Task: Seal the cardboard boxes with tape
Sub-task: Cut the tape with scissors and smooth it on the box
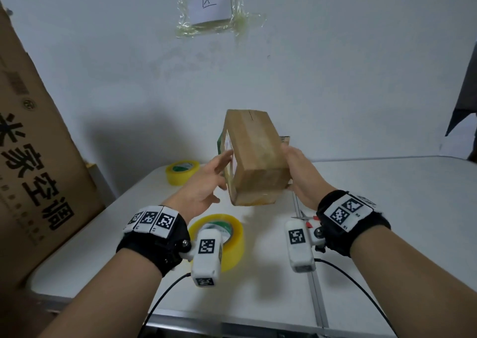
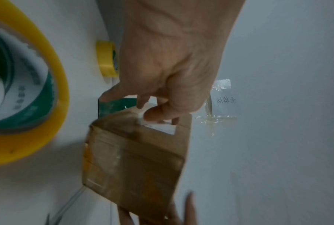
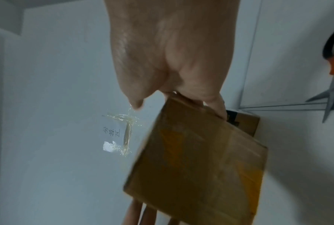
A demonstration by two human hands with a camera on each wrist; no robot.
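Cardboard boxes, small: 2, one held box (image 1: 255,157) raised above the table (image 1: 387,208), a second box (image 3: 245,123) partly hidden behind it against the wall. Yellow tape rolls: 2, near roll (image 1: 227,237) below the held box, far roll (image 1: 182,171) to its left by the wall. Scissors (image 3: 333,89): 1 pair; large printed carton (image 1: 38,169): 1; taped paper note (image 1: 209,2) on wall: 1.

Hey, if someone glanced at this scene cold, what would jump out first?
A small cardboard box held up above the white table between the left hand and right hand. Next, two yellow tape rolls: one just under the left wrist, another near the wall. A big printed carton leans at far left.
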